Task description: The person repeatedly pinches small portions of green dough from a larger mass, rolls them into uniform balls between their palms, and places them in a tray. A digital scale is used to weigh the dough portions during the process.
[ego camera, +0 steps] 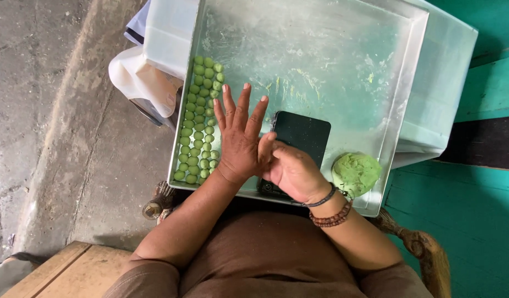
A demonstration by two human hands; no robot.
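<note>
Left hand (239,138) is flat, fingers spread toward the tray's (409,66) far edge; right hand (292,170) presses against its palm, contents hidden. Lumpy green dough (356,173) sits at the near right corner.

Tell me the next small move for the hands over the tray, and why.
Probably carry the left hand over to the rows of small green balls and set one more down. The hands are pressed together, the right hand against the left palm as if rolling a piece, though none is visible. The rows fill the left edge of the metal tray; the green dough lump waits on the right.
</note>
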